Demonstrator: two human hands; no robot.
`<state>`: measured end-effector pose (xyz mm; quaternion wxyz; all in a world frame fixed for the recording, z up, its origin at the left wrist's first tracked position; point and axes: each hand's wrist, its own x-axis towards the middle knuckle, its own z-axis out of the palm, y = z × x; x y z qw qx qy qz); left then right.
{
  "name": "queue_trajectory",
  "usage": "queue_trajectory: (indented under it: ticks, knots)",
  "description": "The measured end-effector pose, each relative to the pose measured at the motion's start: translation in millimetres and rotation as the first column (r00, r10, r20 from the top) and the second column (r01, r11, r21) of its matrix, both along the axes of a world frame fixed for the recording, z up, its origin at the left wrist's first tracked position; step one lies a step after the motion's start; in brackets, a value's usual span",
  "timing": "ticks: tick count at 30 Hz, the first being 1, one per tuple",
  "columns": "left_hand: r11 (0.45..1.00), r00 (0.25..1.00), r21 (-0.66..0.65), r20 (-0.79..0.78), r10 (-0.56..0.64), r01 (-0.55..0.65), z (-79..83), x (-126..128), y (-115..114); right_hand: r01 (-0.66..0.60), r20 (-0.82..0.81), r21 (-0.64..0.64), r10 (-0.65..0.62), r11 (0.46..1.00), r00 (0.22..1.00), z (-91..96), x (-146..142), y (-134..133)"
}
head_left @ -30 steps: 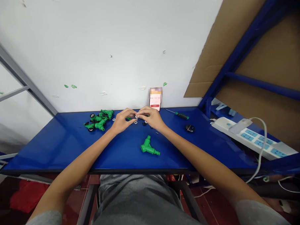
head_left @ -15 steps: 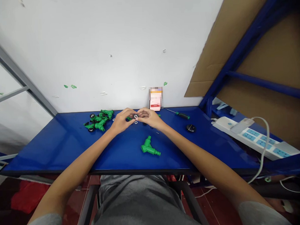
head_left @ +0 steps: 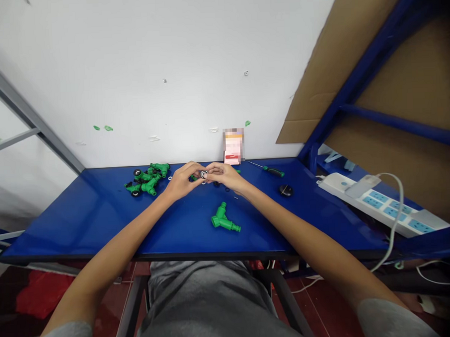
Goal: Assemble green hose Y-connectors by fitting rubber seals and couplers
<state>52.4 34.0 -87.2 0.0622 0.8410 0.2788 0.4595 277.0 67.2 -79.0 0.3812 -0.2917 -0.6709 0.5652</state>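
our left hand point(head_left: 182, 183) and right hand point(head_left: 227, 176) both pinch the small black-and-white ring point(head_left: 204, 174), which we could drop onto the table point(head_left: 175, 228) if either fingertip grip slips.

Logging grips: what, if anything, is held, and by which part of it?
A small ring, held at its edge by the left hand and right hand.

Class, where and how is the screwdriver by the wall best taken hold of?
Best gripped around its green-and-black handle, probably by the right hand coming from the right and near side: that thick end lies rightward and nearer, while the thin shaft points left toward the wall.
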Motion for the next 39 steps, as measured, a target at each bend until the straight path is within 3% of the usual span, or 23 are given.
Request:
queue_trajectory:
  ticks: [8, 21, 29, 34, 39]
  knots:
    - [0.998, 0.998, 0.057, -0.065, -0.014, 0.017, -1.0, 2.4, -0.7, 0.043, 0.055, -0.069, -0.039, 0.997, 0.998, 3.0, 1.4, -1.6]
    - [0.996, 0.996, 0.079, -0.087, -0.023, 0.030, -2.8, 0.9, 1.1, 0.145, 0.116, 0.075, -0.153, 0.987, 0.981, 0.2, -5.0, -5.8]
    - [0.977, 0.984, 0.127, -0.009, 0.176, -0.174, -5.8, 11.8, -4.1, 0.149, -0.018, -0.066, -0.150, 0.987, 0.988, -5.1, -17.6, -12.9]
    - [0.961, 0.968, 0.117, -0.016, 0.252, -0.249, -13.2, 14.9, -4.3, 0.177, 0.007, 0.054, -0.178, 0.983, 0.984, -5.2, -16.2, -12.2]
    - [0.970, 0.965, 0.081, -0.116, 0.236, -0.227, -3.6, 10.6, -8.2, 0.122, 0.046, 0.086, -0.126, 0.989, 0.991, -3.9, -10.8, -7.2]
